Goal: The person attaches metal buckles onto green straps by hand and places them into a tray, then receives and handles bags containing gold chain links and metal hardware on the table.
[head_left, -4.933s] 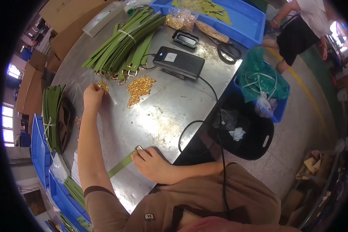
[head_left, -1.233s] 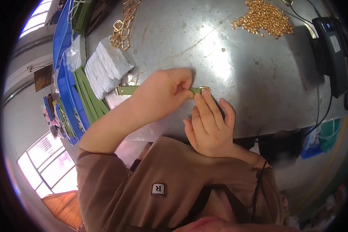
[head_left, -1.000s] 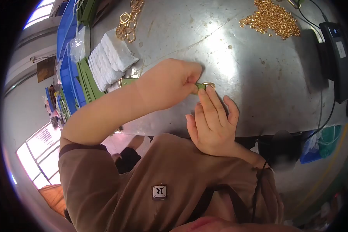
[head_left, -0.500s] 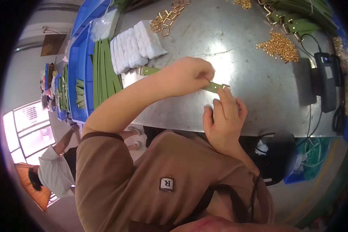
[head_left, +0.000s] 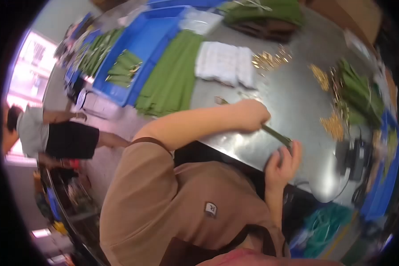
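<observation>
My left hand [head_left: 254, 115] is closed on a narrow green strap [head_left: 275, 134] with the back of the hand turned up. One end of the strap, with a metal piece, shows behind my left forearm; the stretch between my hands slants down to the right. My right hand [head_left: 286, 163] has its fingertips at the strap's right end, over the metal fitting there, which motion blurs. Its thumb and fingers are bent around that end. The strap is held just above the metal tabletop [head_left: 226, 144].
White wrapped bundles [head_left: 224, 62] and green straps [head_left: 170, 75] lie beyond my left arm, beside a blue tray [head_left: 148, 40]. Gold rings [head_left: 270, 60], small gold fittings [head_left: 332, 126] and a black device [head_left: 361, 155] are farther right. A person [head_left: 62, 133] stands at left.
The whole view has swung, showing more of the left side of the room. My hands and the strap appear farther right. My right fingers have curled in at the strap's end.
</observation>
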`<state>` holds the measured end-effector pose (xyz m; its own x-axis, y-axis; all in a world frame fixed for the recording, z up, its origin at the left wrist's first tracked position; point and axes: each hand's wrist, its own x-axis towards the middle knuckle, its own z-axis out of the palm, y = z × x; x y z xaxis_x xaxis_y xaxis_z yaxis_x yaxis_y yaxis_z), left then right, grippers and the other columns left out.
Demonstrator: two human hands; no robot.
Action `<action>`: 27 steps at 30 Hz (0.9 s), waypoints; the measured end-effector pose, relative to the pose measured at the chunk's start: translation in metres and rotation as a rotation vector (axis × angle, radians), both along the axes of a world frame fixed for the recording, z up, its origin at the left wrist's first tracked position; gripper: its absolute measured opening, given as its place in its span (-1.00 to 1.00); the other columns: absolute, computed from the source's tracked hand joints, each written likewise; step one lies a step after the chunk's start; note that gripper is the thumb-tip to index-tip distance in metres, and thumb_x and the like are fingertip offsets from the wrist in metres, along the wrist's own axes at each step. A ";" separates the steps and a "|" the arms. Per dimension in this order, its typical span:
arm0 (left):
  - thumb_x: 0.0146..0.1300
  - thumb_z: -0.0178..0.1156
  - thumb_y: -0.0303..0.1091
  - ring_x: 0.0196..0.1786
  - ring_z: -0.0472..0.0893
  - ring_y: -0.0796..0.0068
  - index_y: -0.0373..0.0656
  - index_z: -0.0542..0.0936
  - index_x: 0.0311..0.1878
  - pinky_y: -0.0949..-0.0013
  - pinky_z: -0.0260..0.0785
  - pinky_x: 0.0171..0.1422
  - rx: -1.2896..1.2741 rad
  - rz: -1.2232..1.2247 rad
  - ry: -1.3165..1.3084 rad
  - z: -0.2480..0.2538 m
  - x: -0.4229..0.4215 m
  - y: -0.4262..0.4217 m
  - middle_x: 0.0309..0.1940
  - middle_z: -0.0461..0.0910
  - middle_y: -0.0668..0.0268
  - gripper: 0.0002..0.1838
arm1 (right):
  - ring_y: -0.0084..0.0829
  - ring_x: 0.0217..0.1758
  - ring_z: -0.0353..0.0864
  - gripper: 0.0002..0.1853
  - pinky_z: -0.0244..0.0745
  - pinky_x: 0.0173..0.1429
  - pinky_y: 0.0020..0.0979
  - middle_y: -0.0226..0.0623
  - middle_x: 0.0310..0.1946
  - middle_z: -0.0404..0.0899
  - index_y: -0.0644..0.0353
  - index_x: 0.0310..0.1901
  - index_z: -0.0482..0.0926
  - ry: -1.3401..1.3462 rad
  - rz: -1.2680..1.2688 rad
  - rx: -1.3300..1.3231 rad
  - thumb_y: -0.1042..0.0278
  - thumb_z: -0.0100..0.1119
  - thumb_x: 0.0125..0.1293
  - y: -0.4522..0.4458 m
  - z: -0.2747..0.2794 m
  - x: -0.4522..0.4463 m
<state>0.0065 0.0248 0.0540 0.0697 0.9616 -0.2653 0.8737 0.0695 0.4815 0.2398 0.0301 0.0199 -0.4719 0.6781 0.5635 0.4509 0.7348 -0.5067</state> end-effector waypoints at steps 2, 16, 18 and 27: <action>0.03 0.20 -0.33 -0.18 0.65 0.03 -0.13 0.65 -0.30 0.05 0.47 -0.07 -0.018 0.019 -0.072 0.016 -0.006 -0.013 -0.36 0.65 0.08 -0.83 | 0.11 0.30 0.42 -0.76 0.31 0.37 -0.07 0.15 0.25 0.42 0.40 -0.06 0.54 0.019 0.044 0.016 0.56 0.17 0.24 -0.003 0.002 0.005; 0.34 0.23 -0.23 -0.43 0.52 0.53 -0.17 0.56 -0.11 0.40 0.34 -0.40 1.135 1.253 -1.052 0.105 -0.276 -0.157 -0.42 0.55 0.39 -0.78 | 0.05 0.34 0.38 -0.70 0.27 0.42 -0.10 0.14 0.27 0.39 0.46 0.07 0.47 -0.057 -0.049 -0.109 0.49 0.11 0.37 -0.024 0.005 0.003; 0.28 0.24 -0.29 -0.37 0.57 0.40 -0.24 0.54 -0.07 0.27 0.43 -0.37 1.265 1.397 -1.091 0.093 -0.338 -0.182 -0.32 0.57 0.27 -0.74 | 0.08 0.33 0.37 -0.70 0.26 0.41 -0.08 0.15 0.27 0.38 0.46 0.07 0.48 -0.069 -0.055 -0.107 0.49 0.10 0.36 -0.026 0.004 0.000; 0.28 0.14 -0.34 -0.17 0.66 0.12 -0.24 0.56 0.03 0.12 0.55 -0.18 1.126 1.954 -1.051 -0.004 -0.499 -0.272 -0.16 0.63 0.11 -0.70 | 0.13 0.30 0.37 -0.71 0.27 0.39 -0.02 0.18 0.23 0.39 0.46 0.04 0.48 -0.122 -0.100 -0.125 0.47 0.08 0.34 -0.031 0.004 -0.009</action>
